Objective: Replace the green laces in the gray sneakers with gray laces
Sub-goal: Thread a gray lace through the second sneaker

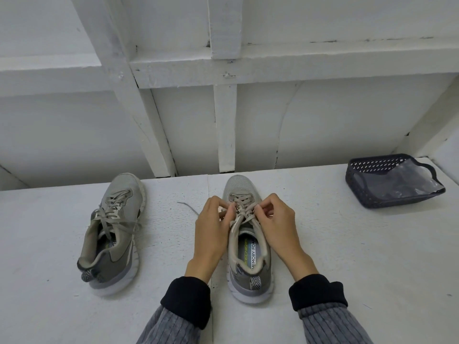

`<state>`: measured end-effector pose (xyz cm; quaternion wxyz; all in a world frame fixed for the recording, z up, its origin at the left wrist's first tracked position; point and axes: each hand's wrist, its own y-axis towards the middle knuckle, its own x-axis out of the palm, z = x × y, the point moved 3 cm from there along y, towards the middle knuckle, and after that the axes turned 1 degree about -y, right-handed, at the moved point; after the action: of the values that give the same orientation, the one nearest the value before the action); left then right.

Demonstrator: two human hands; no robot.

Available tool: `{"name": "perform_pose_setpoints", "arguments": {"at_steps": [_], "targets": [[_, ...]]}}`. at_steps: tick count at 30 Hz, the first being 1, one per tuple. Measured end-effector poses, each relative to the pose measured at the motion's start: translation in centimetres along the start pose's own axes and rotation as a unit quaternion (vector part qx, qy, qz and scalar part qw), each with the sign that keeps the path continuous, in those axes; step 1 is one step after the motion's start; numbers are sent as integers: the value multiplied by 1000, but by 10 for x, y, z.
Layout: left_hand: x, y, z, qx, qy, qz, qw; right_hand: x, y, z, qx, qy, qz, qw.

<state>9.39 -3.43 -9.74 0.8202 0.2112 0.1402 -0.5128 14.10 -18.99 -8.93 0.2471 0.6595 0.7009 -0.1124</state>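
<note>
Over the right sneaker (248, 234), gray lace (244, 211) is pinched by both hands' fingers (229, 209); a loosened pinch could undo the crossings.

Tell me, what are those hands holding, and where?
Both hands, left and right, pinch the gray laces over the right-side sneaker, near its upper eyelets.

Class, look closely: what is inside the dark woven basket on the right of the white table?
Inside the dark blue woven plastic basket lies a clear plastic bag with dark handles, leaning over its near rim. The bag's contents are blurred, and it covers the basket's floor, so anything beneath stays hidden.
</note>
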Motion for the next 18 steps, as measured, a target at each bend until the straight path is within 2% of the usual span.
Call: {"name": "perform_pose_setpoints", "arguments": {"at_steps": [3,6,10,15,18], "targets": [[-6,5,3,9,-37,-67,997,-7,3,2,17,66,-75,995],[-8,11,4,39,-22,-132,990,-9,3,1,-24,48,-136,989],[-7,17,2,65,32,-157,985,-7,2,-5,-52,-10,-128,990],[-7,15,9,89,112,-183,973,-1,-1,-8,-138,-106,-118,978],[-4,8,10,103,145,-124,976,-1,-9,-7,-144,-111,-70,981]]}}
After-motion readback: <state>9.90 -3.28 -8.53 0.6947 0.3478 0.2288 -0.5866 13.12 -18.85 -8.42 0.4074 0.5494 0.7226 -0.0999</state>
